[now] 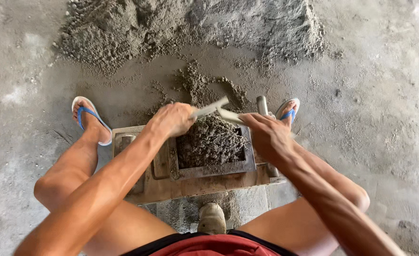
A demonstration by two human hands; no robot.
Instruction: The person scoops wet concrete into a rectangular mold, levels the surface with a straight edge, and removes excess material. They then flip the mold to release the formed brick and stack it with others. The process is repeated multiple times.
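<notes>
Left sandal (92, 118): blue strap, pale sole, flat on rough grey concrete floor (380, 109), just left of the bench.

Bench (195, 182): worn brown wood, low, flat-topped, dusted with grey. It carries the mould.

Left hand (173, 119): fist closed around the near end of a flat stick (210, 108), pale and cement-coated, narrow, angled up to the right. Hand sits over the mould's left rim.

Mould (219, 167): rectangular box with thick, grey-crusted walls, set on the bench between the knees. Heaped above rim level with mix (209, 140): damp, dark grey, coarse and crumbly, granular surface.

Second stick (230, 115): same flat, pale shape, slanting down to the right; its tip meets the first stick above the mix, forming a shallow peak.

Right hand (267, 136): fingers wrapped shut on the second stick's lower end, resting over the mould's right rim.

Pipe (262, 105): grey metal, rounded, upright at the bench's far right corner, just behind the right hand.

Right sandal (288, 111): blue strap, mostly hidden by the hand and pipe.

Pile (190, 28): large loose mound of the same grey mix across the top of the view, lumpy, with spill trailing toward the mould.

Bottom centre: a rounded, dusty, tan object (212, 218) below the bench; kind cannot be told.
</notes>
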